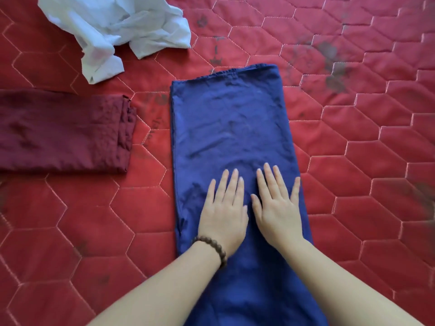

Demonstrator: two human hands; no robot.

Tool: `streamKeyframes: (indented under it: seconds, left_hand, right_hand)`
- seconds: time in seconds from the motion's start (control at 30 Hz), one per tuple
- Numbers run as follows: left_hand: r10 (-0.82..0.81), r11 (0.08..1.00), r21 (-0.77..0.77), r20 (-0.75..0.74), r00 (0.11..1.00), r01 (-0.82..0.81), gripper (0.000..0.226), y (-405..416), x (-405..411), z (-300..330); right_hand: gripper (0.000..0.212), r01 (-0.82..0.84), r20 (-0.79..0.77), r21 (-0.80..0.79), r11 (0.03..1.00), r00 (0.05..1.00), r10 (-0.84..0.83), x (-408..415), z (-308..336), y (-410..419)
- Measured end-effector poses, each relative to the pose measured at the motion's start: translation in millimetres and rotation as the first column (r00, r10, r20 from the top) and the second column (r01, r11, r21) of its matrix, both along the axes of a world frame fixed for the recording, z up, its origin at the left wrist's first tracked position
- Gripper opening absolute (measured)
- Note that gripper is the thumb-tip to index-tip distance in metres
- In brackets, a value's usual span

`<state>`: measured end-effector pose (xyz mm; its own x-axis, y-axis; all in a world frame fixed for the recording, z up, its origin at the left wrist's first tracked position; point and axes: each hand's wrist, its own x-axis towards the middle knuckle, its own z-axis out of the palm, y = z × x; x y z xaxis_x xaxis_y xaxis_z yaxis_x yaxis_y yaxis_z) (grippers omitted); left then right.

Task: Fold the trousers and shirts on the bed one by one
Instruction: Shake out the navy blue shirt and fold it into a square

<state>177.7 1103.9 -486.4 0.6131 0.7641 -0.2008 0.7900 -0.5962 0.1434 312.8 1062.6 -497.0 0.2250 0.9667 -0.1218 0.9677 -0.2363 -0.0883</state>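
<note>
So both flat, open hands, left hand (222, 215) and right hand (277, 208), pressed the half-folded long blue trousers (230, 128); the folded maroon garment (66, 132) looked done, the crumpled white shirt (113, 27) untouched.

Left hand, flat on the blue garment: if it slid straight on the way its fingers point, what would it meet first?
Only more of the blue garment: the left hand points up its length toward the far hem, then bare red quilt. The white shirt lies off to the left.

Left hand (222, 215), right hand (277, 208) flat on blue trousers (230, 118).
</note>
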Motion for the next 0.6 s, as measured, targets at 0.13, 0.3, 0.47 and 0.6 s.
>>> streamKeyframes:
  seconds: [0.13, 0.3, 0.47, 0.6]
  left_hand:
    - [0.055, 0.997, -0.043, -0.082, 0.995, -0.058, 0.064, -29, -41, -14]
    - [0.285, 0.956, 0.101, -0.108, 0.952, -0.275, 0.070, -39, -63, -6]
    - [-0.018, 1.000, 0.022, -0.061, 0.998, 0.020, 0.062, -135, -50, -3]
    - [0.109, 0.994, 0.047, -0.159, 0.981, -0.103, 0.068, -145, -92, -9]
  right_hand:
    - [0.060, -0.017, 0.026, -0.093, 0.996, 0.999, 0.020, -3, -2, -52]
    - [0.064, 0.204, 0.067, -0.005, 0.979, 0.977, -0.203, 6, 3, -100]
    - [0.059, -0.086, 0.004, 0.003, 0.996, 0.996, 0.086, -51, -1, -156]
    - [0.062, 0.085, 0.057, -0.078, 0.993, 0.995, -0.081, -27, -2, -194]
